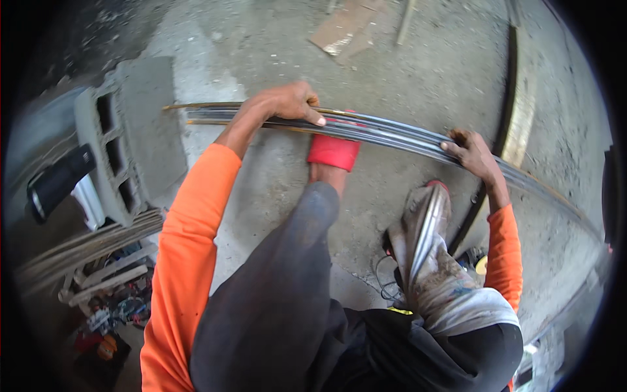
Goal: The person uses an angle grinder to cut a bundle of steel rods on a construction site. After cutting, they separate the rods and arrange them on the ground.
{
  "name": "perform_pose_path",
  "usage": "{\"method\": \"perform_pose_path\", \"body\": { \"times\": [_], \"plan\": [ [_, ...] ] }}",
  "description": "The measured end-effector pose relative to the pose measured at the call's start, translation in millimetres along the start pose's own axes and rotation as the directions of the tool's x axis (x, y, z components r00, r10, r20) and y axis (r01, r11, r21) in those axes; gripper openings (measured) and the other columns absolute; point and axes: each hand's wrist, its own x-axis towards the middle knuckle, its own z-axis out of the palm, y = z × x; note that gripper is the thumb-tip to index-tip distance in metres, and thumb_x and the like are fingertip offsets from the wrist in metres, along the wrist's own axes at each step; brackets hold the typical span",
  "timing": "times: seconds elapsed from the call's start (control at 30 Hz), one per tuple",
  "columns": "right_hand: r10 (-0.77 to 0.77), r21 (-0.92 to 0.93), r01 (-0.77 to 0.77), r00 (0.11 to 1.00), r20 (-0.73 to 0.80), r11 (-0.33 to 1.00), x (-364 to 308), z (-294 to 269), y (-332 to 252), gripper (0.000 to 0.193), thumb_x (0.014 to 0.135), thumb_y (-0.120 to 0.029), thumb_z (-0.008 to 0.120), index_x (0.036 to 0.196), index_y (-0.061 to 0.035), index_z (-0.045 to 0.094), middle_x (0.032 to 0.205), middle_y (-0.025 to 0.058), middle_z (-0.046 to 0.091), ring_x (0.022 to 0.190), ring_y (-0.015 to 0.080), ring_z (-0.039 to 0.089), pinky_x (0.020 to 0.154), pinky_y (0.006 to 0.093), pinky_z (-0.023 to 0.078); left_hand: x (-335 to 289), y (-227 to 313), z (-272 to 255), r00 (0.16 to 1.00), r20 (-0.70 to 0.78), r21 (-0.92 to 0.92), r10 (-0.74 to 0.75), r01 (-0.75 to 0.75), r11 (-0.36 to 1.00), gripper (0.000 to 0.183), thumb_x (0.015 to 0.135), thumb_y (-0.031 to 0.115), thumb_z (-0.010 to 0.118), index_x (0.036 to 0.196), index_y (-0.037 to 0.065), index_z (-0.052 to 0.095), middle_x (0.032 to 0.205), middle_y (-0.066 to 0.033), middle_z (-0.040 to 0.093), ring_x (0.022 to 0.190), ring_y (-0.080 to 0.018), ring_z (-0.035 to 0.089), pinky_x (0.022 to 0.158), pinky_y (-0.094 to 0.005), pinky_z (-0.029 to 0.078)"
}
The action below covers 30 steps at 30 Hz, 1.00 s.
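A bundle of long, thin metal bars (388, 130), dark grey with some rust-brown ones, spans the view from left to right. Its loose ends fan slightly apart at the left, and the right part slopes down toward the rim. My left hand (282, 104) is closed over the bundle left of centre, thumb pressed along the near side. Farther right, my right hand (475, 155) grips the same bars, with its thumb on top. Below the bars between my hands is my foot in red footwear (334, 153), partly covered by them.
At the left a hollow concrete block (112, 147) stands beside a black cylindrical object (62, 181). Wooden strips (98, 242) and a jumble of tools (121, 304) lie nearer. A long timber (520, 98) runs along the right; a brown flat sheet (346, 29) lies on the far floor.
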Motion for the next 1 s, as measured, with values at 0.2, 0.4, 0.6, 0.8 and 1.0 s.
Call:
{"method": "perform_pose_path", "body": {
  "times": [0.2,0.4,0.6,0.8,1.0],
  "plan": [
    [0.195,-0.236,-0.142,0.956,0.220,0.961,-7,-59,54,0.066,0.091,-0.048,0.078,0.129,0.0052,0.069,0.123,0.0289,0.072,0.119,0.0382,0.070,0.100,0.0434,0.055,45,39,31,0.987,0.047,-0.060,0.153,-0.150,0.987,0.033,0.082,0.030,0.085,0.095,0.001,0.075,0.076,-0.0009,0.064,0.074,-0.0148,0.056,0.067,-0.0375,0.045],
    [0.221,-0.192,-0.186,0.959,0.177,0.964,-20,-67,67,0.068,0.086,-0.049,0.082,0.122,0.0078,0.072,0.112,0.0294,0.075,0.105,0.0366,0.074,0.093,0.0429,0.055,40,37,34,0.994,0.039,-0.075,0.104,-0.100,0.992,0.033,0.080,0.031,0.086,0.083,0.004,0.069,0.072,0.0025,0.058,0.072,-0.0135,0.053,0.064,-0.0356,0.042],
    [0.208,-0.177,-0.182,0.967,0.147,0.967,-16,-64,68,0.064,0.082,-0.041,0.086,0.113,0.0138,0.072,0.094,0.0250,0.075,0.090,0.0302,0.073,0.085,0.0432,0.055,36,24,27,0.982,0.021,-0.044,0.186,-0.185,0.982,0.050,0.080,0.047,0.084,0.096,0.001,0.072,0.076,-0.0054,0.066,0.075,-0.0188,0.060,0.066,-0.0400,0.047],
    [0.137,0.062,-0.149,0.976,0.169,0.987,-6,-39,45,0.044,0.087,-0.032,0.085,0.090,0.0076,0.067,0.072,0.0011,0.053,0.073,0.0097,0.050,0.064,0.0338,0.043,19,1,22,0.997,-0.022,-0.062,0.069,-0.071,0.996,0.043,0.077,0.039,0.090,0.096,0.004,0.075,0.080,-0.0057,0.071,0.076,-0.0205,0.064,0.068,-0.0406,0.049],
    [0.116,0.083,-0.128,0.983,0.144,0.988,2,-26,28,0.040,0.088,-0.031,0.084,0.088,0.0044,0.065,0.074,-0.0013,0.054,0.072,0.0093,0.049,0.064,0.0324,0.043,8,-27,13,0.997,-0.009,-0.065,0.073,-0.074,0.995,0.041,0.078,0.039,0.090,0.093,0.005,0.074,0.079,-0.0039,0.070,0.074,-0.0181,0.062,0.066,-0.0403,0.047]
  ]
}}
